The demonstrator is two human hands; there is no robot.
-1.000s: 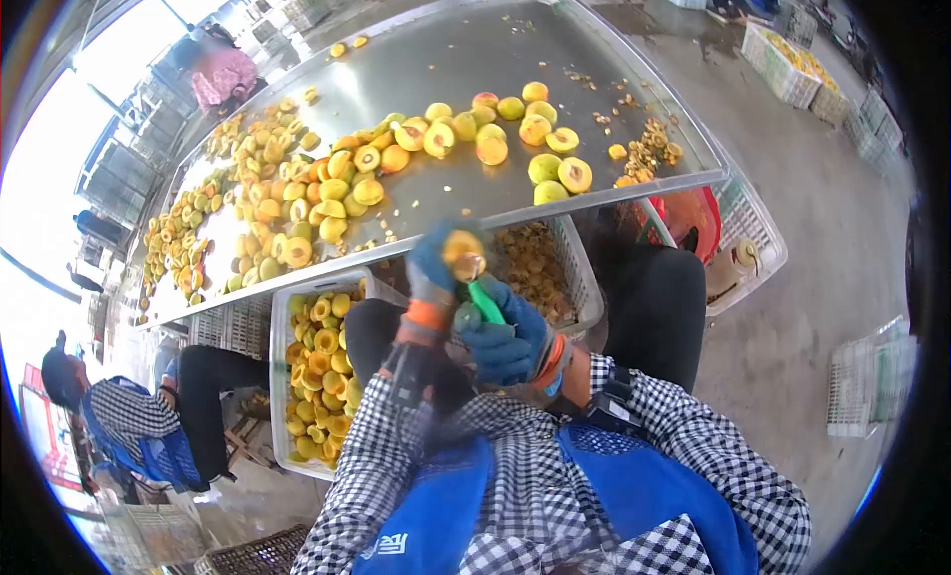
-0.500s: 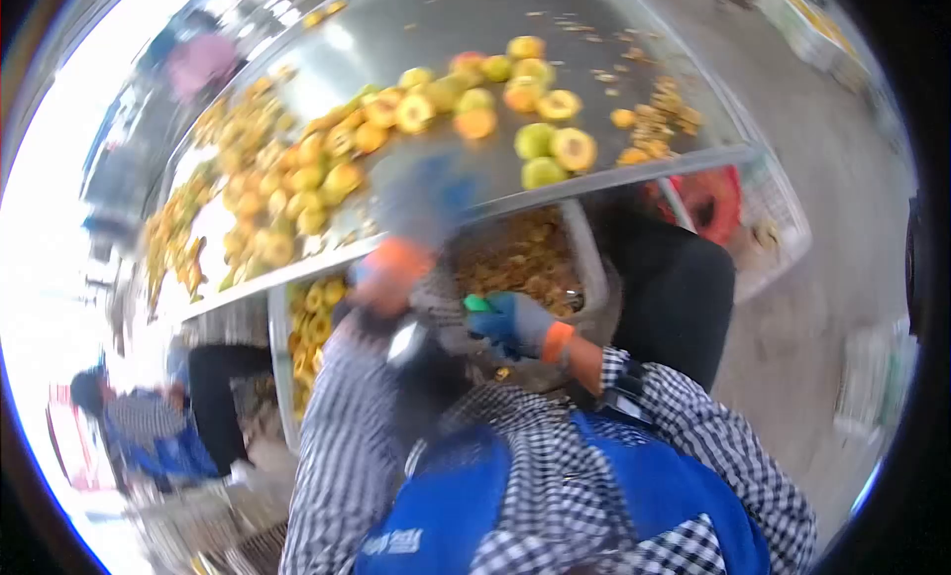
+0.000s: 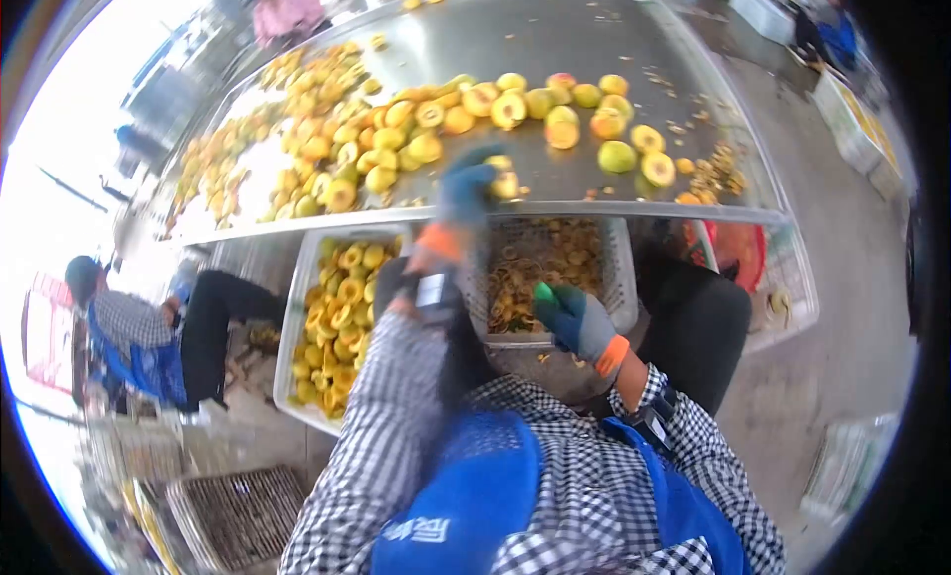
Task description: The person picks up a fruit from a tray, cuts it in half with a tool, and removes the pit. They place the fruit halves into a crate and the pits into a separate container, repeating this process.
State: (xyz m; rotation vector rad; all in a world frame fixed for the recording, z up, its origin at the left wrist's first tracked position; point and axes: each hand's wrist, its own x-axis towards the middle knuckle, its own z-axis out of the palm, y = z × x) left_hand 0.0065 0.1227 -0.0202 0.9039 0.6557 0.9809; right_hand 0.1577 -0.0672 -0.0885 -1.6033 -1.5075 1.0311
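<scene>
My left hand [image 3: 464, 191], in a blue and grey glove with an orange cuff, is at the near edge of the metal table [image 3: 555, 184]. It is blurred, with its fingers bent against a halved yellow peach [image 3: 505, 184]. Lower right, my right hand [image 3: 582, 325], gloved alike, is closed around a green-handled tool [image 3: 544, 293]; its working end cannot be made out. Below that hand's level and to its left, a white crate [image 3: 621, 268] holds brownish peels and scraps. Halved and whole peaches [image 3: 508, 109] spread across the table.
Pitted peach halves fill a white crate [image 3: 297, 352] left of my knees. Peach stones [image 3: 715, 174] lie at the table's right corner, above a red basket [image 3: 738, 253]. A co-worker [image 3: 144, 322] sits at left. A brown slatted crate [image 3: 236, 516] stands on the floor.
The view has shifted, bringing more of the left crate into sight. My left hand shows less blur, with a halved peach now visible at its fingers. My right hand still holds the green-handled tool.
</scene>
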